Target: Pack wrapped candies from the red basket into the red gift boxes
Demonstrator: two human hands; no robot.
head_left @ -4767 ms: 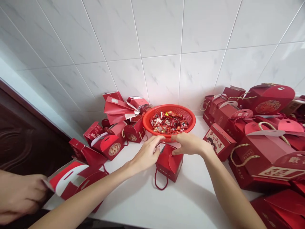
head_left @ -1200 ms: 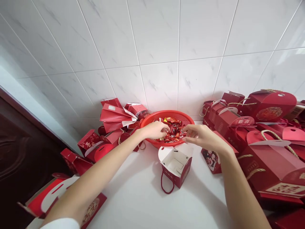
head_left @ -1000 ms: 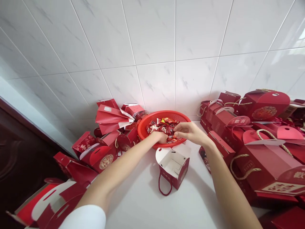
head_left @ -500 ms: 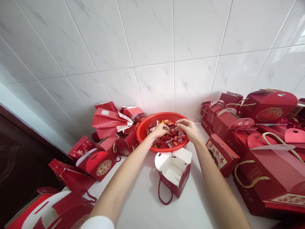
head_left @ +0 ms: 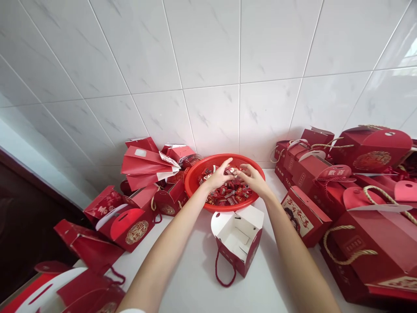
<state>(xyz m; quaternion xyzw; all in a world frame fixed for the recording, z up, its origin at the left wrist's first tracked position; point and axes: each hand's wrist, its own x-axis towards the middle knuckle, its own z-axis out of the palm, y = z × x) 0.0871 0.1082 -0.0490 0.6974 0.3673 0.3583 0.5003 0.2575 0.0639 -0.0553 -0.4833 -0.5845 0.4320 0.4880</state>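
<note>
My left hand (head_left: 220,177) is over the left part of a red plastic basket (head_left: 195,198), fingers spread, with nothing seen in it. Facing it, my right hand (head_left: 253,179) hangs over the right part of the basket with its fingers apart and bent. Small red-wrapped packets (head_left: 232,195) lie in the basket below both hands. In front of the basket stands an open red box (head_left: 241,239) with a white inside and a dark red cord handle hanging at its left; no contents show inside it.
Red gift boxes (head_left: 137,228) crowd the left side of the white table (head_left: 195,278). More red boxes with rope handles (head_left: 374,234) are piled on the right. A tiled wall (head_left: 211,117) rises behind the basket.
Both hands have opened wider over the basket, and the left thumb and fingers are now spread. The yellow packet that showed between the hands is no longer visible. The view has shifted slightly.
</note>
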